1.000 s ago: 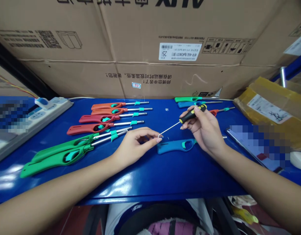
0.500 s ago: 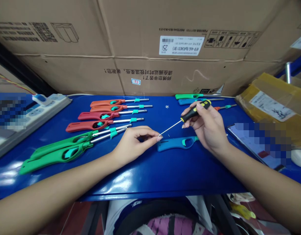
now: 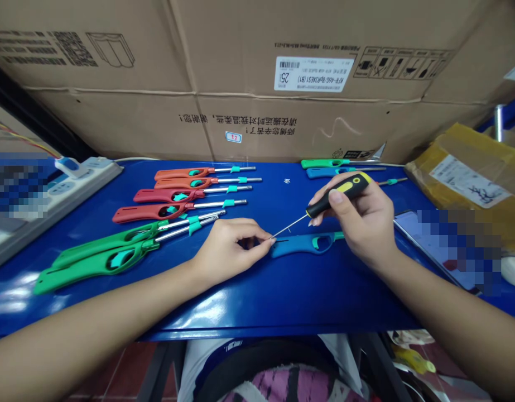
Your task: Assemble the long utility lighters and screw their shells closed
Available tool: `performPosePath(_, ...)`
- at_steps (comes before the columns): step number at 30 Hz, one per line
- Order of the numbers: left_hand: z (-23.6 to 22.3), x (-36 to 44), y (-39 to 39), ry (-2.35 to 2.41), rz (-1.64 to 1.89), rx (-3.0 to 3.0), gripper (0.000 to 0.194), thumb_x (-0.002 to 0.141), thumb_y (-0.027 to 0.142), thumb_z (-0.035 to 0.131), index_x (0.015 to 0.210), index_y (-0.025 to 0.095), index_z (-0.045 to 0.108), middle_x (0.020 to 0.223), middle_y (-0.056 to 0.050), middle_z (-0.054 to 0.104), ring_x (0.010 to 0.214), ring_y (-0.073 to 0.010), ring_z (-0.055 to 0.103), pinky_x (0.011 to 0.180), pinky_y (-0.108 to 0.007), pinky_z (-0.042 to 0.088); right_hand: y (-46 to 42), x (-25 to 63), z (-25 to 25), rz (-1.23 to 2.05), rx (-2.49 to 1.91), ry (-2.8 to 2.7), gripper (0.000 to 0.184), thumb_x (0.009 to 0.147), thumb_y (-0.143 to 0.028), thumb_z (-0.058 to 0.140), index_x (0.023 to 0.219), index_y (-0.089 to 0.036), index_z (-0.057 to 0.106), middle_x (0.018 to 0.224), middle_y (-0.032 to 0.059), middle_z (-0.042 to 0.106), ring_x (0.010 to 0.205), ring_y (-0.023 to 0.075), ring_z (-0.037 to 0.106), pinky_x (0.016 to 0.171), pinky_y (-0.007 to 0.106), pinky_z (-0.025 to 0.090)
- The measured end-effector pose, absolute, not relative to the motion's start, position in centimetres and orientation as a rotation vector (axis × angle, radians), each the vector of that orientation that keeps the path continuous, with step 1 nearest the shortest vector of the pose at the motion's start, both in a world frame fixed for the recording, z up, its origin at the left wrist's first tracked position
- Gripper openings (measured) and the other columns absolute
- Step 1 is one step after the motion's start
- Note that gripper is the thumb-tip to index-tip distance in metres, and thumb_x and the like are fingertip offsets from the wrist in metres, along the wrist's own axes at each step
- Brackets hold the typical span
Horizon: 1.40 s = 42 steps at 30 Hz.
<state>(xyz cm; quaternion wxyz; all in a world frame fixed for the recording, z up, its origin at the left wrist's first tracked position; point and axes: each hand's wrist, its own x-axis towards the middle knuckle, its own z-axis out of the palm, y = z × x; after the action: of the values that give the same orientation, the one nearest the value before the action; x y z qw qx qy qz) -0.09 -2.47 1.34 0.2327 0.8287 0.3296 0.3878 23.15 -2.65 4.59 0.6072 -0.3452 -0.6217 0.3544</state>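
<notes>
My right hand (image 3: 364, 223) grips a black and yellow screwdriver (image 3: 336, 194) by its handle, the thin shaft slanting down to the left. Its tip meets the pinched thumb and forefinger of my left hand (image 3: 227, 245), which close on something too small to make out. Just beyond the fingertips a blue stick lighter (image 3: 301, 244) lies flat on the blue table (image 3: 257, 296), its far end under my right hand.
Two green lighters (image 3: 102, 254) and several red and orange ones (image 3: 173, 195) lie in a row at left. More lighters (image 3: 328, 167) rest at the back. A white power strip (image 3: 68, 181) sits far left, cardboard boxes (image 3: 257, 78) behind, a yellow parcel (image 3: 470, 178) right.
My right hand has tipped the screwdriver handle lower and toward me, and both hands have drifted slightly down over the blue lighter. The view shifted a little.
</notes>
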Motion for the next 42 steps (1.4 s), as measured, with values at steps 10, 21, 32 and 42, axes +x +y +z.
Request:
performPosePath(10, 0.8, -0.3, -2.5, 0.852, 1.01, 2.454, 0.014, 0.093, 0.024, 0.066, 0.088, 0.018, 0.077, 0.079, -0.003, 0.075, 0.068, -0.0123, 0.066, 0.061, -0.022, 0.05, -3.8, 22.8, 4.7, 0.79, -0.781, -1.546, 0.012, 0.092, -0.033, 0.07, 0.099, -0.029, 0.062, 0.086, 0.0001, 0.072, 0.055, 0.0143, 0.067, 0.051, 0.031, 0.059)
performPosePath(21, 1.1, -0.1, -2.4, 0.901, 1.001, 2.444, 0.014, 0.09, 0.031, 0.073, 0.093, 0.018, 0.076, 0.089, -0.003, 0.075, 0.08, -0.0152, 0.07, 0.075, -0.026, 0.056, -4.7, 22.7, 4.5, 0.689, -0.787, -1.574, 0.013, 0.092, -0.029, 0.07, 0.103, -0.029, 0.063, 0.091, 0.0011, 0.072, 0.057, 0.015, 0.068, 0.051, 0.032, 0.059)
performPosePath(32, 0.9, 0.0, -2.3, 0.807, 0.772, 2.416, 0.041, 0.083, 0.026, 0.077, 0.122, 0.015, 0.068, 0.11, -0.007, 0.075, 0.102, -0.0214, 0.069, 0.093, -0.035, 0.057, -4.4, 22.7, 4.4, 0.697, -0.846, -1.52, 0.011, 0.092, -0.035, 0.071, 0.099, -0.03, 0.064, 0.086, 0.0014, 0.069, 0.049, 0.0141, 0.064, 0.042, 0.031, 0.053)
performPosePath(42, 0.8, 0.0, -2.1, 0.781, 0.756, 2.4, 0.037, 0.086, 0.026, 0.074, 0.121, 0.014, 0.069, 0.111, -0.008, 0.073, 0.103, -0.0204, 0.069, 0.094, -0.033, 0.056, -4.1, 22.7, 4.2, 0.669, -0.833, -1.542, 0.012, 0.09, -0.031, 0.073, 0.098, -0.028, 0.064, 0.084, 0.0004, 0.07, 0.046, 0.0143, 0.064, 0.039, 0.031, 0.052)
